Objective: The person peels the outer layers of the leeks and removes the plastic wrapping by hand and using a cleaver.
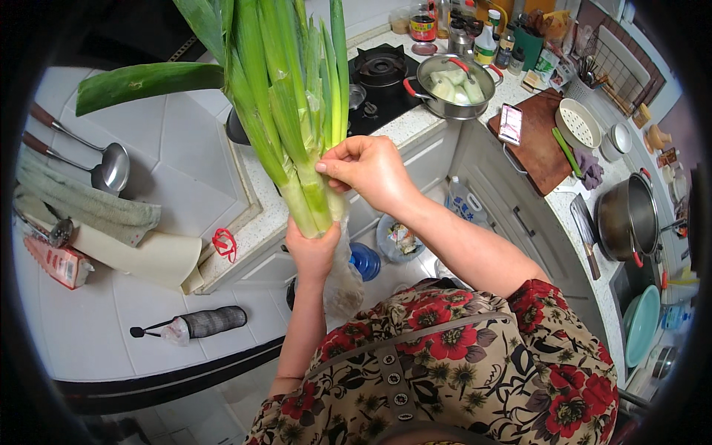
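Note:
My left hand (314, 245) grips a bunch of leeks or large green onions (297, 167) around its pale lower stalks. Upward from the grip fan the long green leaves, one bent out to the left. A clear plastic bag (345, 289) hangs below, beside my left wrist; what it encloses is hard to make out. With thumb and forefinger pinched together, my right hand (372, 172) is at the stalks on the right side of the bunch. The fingertips partly cover what they pinch.
A lidded steel pot (456, 92) stands beside the gas burner (381, 64). On the right counter are a phone (510, 124) on a wooden cutting board (531, 153), a cleaver (583, 228) and a deep pot (626, 217). Below, a waste bin (384, 233) and blue water bottle (365, 261) stand on the floor.

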Action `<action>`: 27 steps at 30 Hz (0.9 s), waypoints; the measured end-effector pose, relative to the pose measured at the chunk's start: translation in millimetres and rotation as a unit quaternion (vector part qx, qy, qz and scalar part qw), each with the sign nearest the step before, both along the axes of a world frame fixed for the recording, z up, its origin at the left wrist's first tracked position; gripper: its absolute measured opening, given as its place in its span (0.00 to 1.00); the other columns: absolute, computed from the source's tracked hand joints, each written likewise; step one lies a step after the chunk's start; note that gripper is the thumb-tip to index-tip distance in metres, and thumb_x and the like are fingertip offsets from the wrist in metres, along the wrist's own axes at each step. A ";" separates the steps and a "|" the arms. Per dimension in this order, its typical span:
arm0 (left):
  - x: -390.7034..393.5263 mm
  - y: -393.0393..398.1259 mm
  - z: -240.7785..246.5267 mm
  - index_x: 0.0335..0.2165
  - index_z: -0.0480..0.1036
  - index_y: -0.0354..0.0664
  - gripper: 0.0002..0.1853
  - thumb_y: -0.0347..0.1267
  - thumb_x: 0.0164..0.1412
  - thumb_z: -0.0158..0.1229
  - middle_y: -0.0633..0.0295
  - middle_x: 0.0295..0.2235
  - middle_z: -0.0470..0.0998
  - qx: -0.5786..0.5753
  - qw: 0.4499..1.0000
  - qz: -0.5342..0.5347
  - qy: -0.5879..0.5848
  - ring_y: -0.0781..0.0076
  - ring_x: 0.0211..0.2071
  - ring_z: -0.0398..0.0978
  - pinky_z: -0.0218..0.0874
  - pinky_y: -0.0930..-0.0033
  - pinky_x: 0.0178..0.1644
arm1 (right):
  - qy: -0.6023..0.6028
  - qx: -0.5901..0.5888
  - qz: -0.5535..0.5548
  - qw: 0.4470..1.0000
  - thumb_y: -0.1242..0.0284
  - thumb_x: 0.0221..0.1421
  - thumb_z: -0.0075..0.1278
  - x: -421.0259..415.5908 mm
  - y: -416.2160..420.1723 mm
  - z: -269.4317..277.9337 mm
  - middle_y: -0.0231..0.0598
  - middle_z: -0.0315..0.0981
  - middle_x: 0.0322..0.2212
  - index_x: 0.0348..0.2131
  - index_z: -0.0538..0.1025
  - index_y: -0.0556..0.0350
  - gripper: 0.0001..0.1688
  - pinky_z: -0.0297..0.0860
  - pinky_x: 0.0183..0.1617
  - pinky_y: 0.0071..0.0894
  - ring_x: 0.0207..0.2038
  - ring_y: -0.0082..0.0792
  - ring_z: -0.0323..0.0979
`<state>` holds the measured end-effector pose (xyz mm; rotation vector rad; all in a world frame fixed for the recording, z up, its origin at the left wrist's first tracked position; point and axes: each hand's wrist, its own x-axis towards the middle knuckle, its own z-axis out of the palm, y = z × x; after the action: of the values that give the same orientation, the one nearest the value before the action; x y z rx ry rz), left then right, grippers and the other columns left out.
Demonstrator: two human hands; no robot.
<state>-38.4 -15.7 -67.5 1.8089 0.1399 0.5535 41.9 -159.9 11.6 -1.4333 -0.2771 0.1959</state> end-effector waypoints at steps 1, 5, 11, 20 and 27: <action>0.3 -0.5 -0.9 0.39 0.68 0.35 0.22 0.24 0.41 0.64 0.62 0.32 0.75 0.010 1.000 0.005 -0.006 0.73 0.32 0.72 0.64 0.71 0.39 | 0.031 0.024 0.010 0.999 0.75 0.49 0.57 0.3 -0.4 0.1 0.36 0.75 0.21 0.28 0.77 0.66 0.08 0.70 0.27 0.19 0.23 0.19 0.72; 0.1 0.9 -10.1 0.38 0.68 0.36 0.21 0.25 0.41 0.64 0.60 0.31 0.75 0.040 0.999 0.027 -0.021 0.71 0.31 0.73 0.65 0.69 0.38 | 0.084 0.046 0.020 0.995 0.76 0.46 0.56 4.0 0.5 -1.5 0.36 0.74 0.17 0.23 0.76 0.66 0.07 0.69 0.24 0.21 0.20 0.22 0.71; -2.8 4.4 -6.5 0.36 0.69 0.38 0.20 0.27 0.39 0.64 0.56 0.27 0.76 0.140 0.988 0.068 0.008 0.65 0.29 0.76 0.66 0.66 0.35 | -0.061 -0.103 -0.044 0.992 0.77 0.46 0.52 9.2 3.2 -22.7 0.33 0.70 0.15 0.23 0.73 0.62 0.05 0.67 0.20 0.21 0.16 0.21 0.68; -15.3 23.2 -28.0 0.38 0.70 0.37 0.22 0.29 0.40 0.65 0.55 0.30 0.77 0.138 0.989 0.050 0.028 0.67 0.31 0.76 0.66 0.67 0.36 | 0.083 0.187 0.005 0.979 0.72 0.52 0.50 32.7 -44.4 18.7 0.33 0.69 0.19 0.27 0.72 0.59 0.07 0.72 0.23 0.23 0.21 0.25 0.71; -16.8 35.7 -20.3 0.39 0.70 0.35 0.22 0.26 0.42 0.65 0.60 0.33 0.77 0.041 0.996 0.001 0.082 0.74 0.33 0.73 0.65 0.71 0.39 | -0.103 -0.214 -0.129 0.963 0.75 0.45 0.53 49.4 -71.7 -105.2 0.37 0.72 0.17 0.22 0.73 0.59 0.05 0.68 0.27 0.27 0.20 0.29 0.71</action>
<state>-55.2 20.0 -87.7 1.9339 0.2347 0.4175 91.3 -231.6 -93.6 -1.9082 -0.2217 -0.1181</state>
